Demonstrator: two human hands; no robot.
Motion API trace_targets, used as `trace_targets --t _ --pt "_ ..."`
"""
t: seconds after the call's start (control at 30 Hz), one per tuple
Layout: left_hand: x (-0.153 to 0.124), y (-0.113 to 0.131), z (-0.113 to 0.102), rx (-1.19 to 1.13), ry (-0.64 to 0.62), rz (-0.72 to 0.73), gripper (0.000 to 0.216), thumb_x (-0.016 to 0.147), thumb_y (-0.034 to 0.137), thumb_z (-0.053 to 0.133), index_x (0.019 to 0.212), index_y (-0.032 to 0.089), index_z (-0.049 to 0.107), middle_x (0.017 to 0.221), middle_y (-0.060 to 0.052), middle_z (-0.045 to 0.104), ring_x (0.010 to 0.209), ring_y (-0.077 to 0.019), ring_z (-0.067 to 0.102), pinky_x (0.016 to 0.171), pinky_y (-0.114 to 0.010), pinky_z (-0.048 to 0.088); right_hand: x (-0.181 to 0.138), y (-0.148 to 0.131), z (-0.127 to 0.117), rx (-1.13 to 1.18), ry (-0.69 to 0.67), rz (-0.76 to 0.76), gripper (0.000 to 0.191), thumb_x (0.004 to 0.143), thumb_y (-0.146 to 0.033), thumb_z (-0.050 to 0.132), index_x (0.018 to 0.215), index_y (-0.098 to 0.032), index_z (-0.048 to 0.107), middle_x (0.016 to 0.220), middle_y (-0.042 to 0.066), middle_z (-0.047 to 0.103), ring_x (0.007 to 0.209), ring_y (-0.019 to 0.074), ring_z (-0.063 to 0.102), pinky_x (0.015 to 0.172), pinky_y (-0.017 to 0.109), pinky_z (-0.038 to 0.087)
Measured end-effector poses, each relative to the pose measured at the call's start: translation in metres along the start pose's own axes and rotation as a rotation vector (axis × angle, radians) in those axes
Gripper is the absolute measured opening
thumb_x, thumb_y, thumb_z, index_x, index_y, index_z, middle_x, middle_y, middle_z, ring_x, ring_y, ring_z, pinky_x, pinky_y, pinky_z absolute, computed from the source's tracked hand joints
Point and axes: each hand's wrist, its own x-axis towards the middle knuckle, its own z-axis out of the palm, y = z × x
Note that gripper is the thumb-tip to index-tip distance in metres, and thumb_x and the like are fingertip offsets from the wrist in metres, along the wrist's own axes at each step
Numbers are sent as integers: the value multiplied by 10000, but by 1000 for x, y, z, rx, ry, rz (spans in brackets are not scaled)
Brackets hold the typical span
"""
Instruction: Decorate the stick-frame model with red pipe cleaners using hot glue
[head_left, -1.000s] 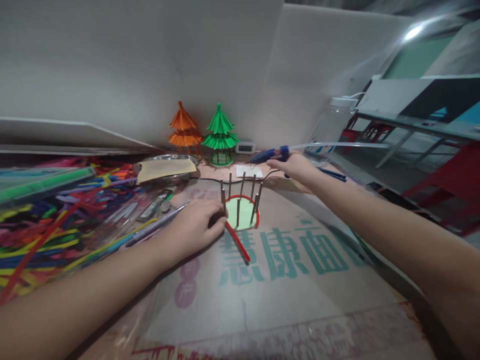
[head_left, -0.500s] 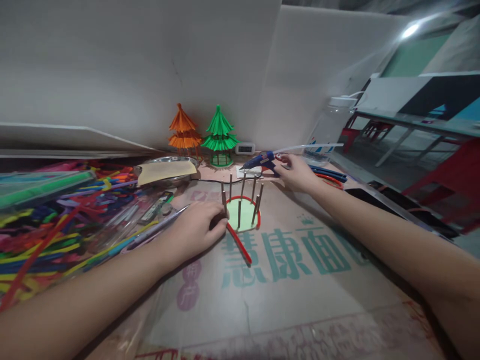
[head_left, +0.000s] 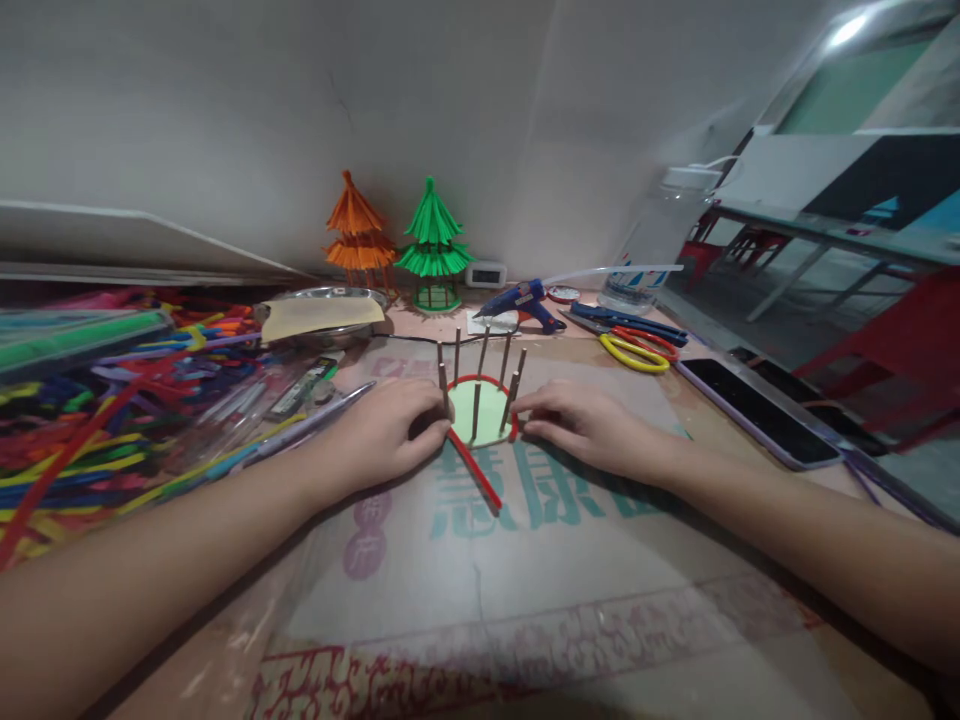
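Observation:
A round pale-green base (head_left: 472,412) lies on the table, with several thin brown sticks (head_left: 477,410) standing upright around its rim. A red pipe cleaner (head_left: 480,474) runs along the far rim, and its loose end slants toward me over the table. My left hand (head_left: 401,425) is closed at the left rim, thumb and fingers pinching the red pipe cleaner beside a stick. At the right rim is my right hand (head_left: 581,425), thumb and forefinger slightly apart, fingertips close to the strip's other end; whether they touch it is unclear. A blue glue gun (head_left: 517,300) rests behind the base.
Orange (head_left: 358,230) and green (head_left: 433,245) pagoda models stand at the back beside a metal bowl (head_left: 322,335). Colourful pipe cleaners (head_left: 75,420) heap on the left. Yellow-and-red scissors (head_left: 634,350), a phone (head_left: 757,412) and a clear bottle (head_left: 660,235) are on the right.
My right hand has let go of the glue gun and come back toward me to the right rim of the base. My left hand stays at the left rim.

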Motion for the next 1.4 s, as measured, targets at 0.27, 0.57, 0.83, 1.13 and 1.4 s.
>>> trace_targets --t 0.27,0.57,0.83,1.13,1.4 --pt "1 -1 -1 16 -7 17 181 908 260 514 963 183 668 956 -67 707 902 -229 646 829 -359 477 12 -2 8 61 -53 118 171 934 -234 592 997 -192 745 976 65 758 899 189 678 825 300 499" --pt "2 0 -1 38 2 5 191 901 271 508 928 171 668 909 -66 705 859 -234 647 790 -360 470 15 -1 14 168 -48 143 126 915 -246 631 932 -197 746 911 34 750 834 162 667 775 266 488" --pt "2 -1 0 52 -7 5 177 906 279 502 907 177 646 900 -62 696 847 -225 638 785 -350 461 18 0 13 205 -57 130 121 907 -263 639 885 -193 735 859 25 745 775 153 660 733 261 492" --pt "3 2 -2 58 -4 -3 178 900 287 496 871 176 632 886 -68 694 809 -222 624 746 -344 449 18 7 12 183 -87 4 135 912 -275 635 918 -204 749 891 39 762 801 158 682 758 264 513" --pt "2 2 -1 52 -4 -6 187 907 287 485 890 174 633 910 -70 698 821 -221 627 764 -349 456 15 3 8 143 -111 21 148 927 -280 616 951 -198 736 911 39 758 822 158 684 778 272 521"
